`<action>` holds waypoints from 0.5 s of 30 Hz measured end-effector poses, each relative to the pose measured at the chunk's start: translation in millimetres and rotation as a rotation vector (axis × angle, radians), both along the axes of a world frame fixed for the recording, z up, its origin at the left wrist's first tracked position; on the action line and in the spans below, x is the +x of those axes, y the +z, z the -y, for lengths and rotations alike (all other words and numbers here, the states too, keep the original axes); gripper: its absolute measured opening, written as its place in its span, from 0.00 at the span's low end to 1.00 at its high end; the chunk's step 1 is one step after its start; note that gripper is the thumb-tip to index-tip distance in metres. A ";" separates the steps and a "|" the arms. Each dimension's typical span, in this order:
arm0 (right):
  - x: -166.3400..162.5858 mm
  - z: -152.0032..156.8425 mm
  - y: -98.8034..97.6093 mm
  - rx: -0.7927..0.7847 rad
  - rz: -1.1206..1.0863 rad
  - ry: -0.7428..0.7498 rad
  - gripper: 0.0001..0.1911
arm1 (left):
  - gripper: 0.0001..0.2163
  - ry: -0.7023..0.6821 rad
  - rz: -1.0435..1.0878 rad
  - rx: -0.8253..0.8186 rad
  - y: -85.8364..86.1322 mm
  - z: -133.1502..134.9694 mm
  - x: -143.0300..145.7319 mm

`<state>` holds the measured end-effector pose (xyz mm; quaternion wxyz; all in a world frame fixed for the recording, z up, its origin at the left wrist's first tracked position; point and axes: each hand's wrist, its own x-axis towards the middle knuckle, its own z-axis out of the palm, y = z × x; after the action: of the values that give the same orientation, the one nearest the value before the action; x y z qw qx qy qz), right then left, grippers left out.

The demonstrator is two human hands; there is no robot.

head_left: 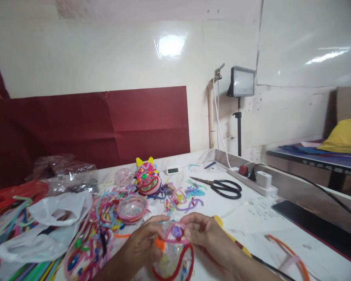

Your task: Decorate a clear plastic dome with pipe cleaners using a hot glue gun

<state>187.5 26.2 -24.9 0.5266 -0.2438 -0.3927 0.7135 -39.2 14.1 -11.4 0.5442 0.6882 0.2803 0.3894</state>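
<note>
Low in the middle of the view, a clear plastic ball (170, 258) is held between my two hands. Red, pink and orange pipe cleaners run over its surface, with a small purple coil (177, 232) near the top. My left hand (142, 244) grips the ball's left side, its fingers around an orange pipe-cleaner piece (159, 244). At the upper right, my right hand (204, 234) pinches the edge by the pink strip. Beyond my right wrist lies a yellow hot glue gun (236, 241), partly hidden by the arm.
A decorated ball with yellow ears (148, 177) stands behind clear half shells (132, 207). Loose pipe cleaners (87, 249) and white plastic bags (58, 218) cover the left. Black-handled scissors (226, 188), a power strip (260, 183) and a dark phone-like slab (318, 228) lie right.
</note>
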 end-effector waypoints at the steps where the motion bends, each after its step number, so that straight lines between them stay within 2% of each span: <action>1: 0.5 0.7 0.6 -0.002 0.003 -0.001 0.21 | 0.10 -0.009 -0.004 0.003 -0.8 -0.7 -0.7; 9: 3.9 0.2 -2.8 -0.019 0.023 0.011 0.21 | 0.09 -0.017 -0.015 0.042 3.9 -1.2 2.2; 15: 5.1 4.2 6.0 -0.002 0.043 0.029 0.19 | 0.09 -0.021 -0.023 0.073 -1.2 -3.1 0.7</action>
<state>192.6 22.0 -18.9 0.5075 -0.2540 -0.4068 0.7158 -38.6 17.2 -12.5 0.5197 0.7148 0.2648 0.3858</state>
